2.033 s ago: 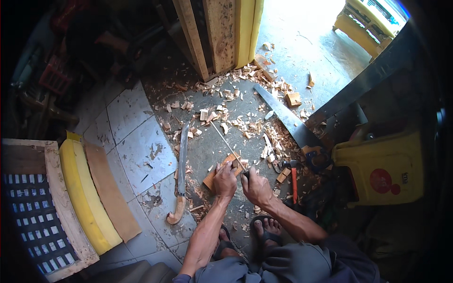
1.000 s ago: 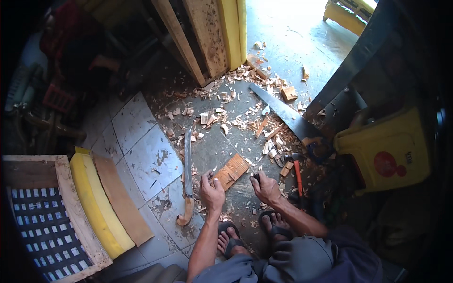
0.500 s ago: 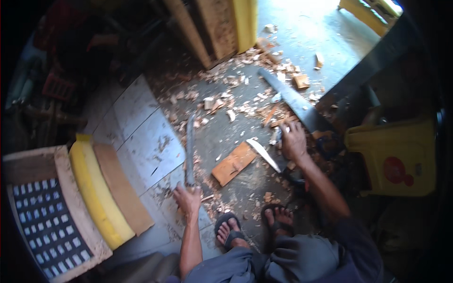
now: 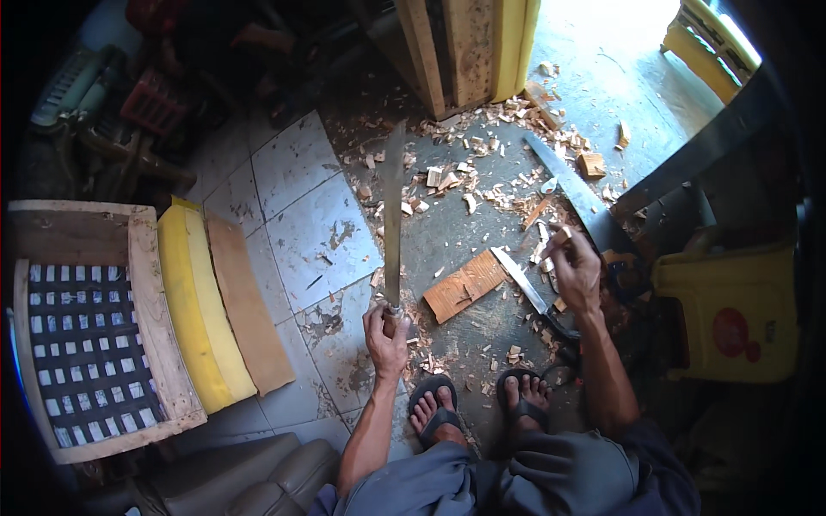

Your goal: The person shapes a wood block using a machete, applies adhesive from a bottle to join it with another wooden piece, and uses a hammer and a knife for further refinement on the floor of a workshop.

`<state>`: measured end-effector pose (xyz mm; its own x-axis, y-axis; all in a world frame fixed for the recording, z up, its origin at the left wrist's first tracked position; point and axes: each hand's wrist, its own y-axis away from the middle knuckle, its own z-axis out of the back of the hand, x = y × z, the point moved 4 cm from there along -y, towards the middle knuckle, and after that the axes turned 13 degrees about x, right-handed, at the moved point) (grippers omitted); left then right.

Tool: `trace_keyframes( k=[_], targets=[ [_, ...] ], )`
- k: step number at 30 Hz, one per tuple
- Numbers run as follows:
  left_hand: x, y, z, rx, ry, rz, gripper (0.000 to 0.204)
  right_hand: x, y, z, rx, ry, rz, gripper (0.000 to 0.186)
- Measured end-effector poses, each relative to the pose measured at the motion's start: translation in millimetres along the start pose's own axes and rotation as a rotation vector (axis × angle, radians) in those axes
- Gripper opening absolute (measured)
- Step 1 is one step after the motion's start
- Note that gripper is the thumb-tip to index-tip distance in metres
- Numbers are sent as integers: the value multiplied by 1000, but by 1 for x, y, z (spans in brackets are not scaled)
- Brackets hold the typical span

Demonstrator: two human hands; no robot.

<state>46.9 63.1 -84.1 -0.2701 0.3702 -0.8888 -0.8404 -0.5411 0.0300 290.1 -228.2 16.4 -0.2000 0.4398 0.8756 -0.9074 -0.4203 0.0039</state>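
My left hand (image 4: 387, 342) is closed round the wooden handle of a long machete (image 4: 393, 215), whose blade points away from me. My right hand (image 4: 575, 271) has its fingers curled, perhaps on a small pale piece that I cannot make out among the chips. On the floor between my hands lie an orange-brown wooden block (image 4: 465, 285) and, beside it, a knife with a pale blade (image 4: 522, 275) and dark handle. A handsaw (image 4: 578, 191) lies behind my right hand, near pale shavings (image 4: 482, 185).
At my left are a webbed wooden frame (image 4: 142, 327), yellow foam (image 4: 189, 301) and brown board (image 4: 251, 310). A yellow plastic container (image 4: 723, 318) stands at right, upright timber (image 4: 443, 52) at the back, and yellow furniture (image 4: 701, 60) in the bright doorway. Chairs (image 4: 103, 103) sit in shadow.
The knife has left my right hand and lies by the wooden block. My left hand has taken hold of the machete and raised it. My right hand has moved forward and right.
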Motion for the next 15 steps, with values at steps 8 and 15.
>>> trace_keyframes(
  k=[8,15],
  targets=[
    [-85,-12,-45,307,564,-204,43,117,57,-10,216,-148,262,43],
    [-110,3,-47,393,659,-215,45,142,79,-24,265,-160,321,57]
  ],
)
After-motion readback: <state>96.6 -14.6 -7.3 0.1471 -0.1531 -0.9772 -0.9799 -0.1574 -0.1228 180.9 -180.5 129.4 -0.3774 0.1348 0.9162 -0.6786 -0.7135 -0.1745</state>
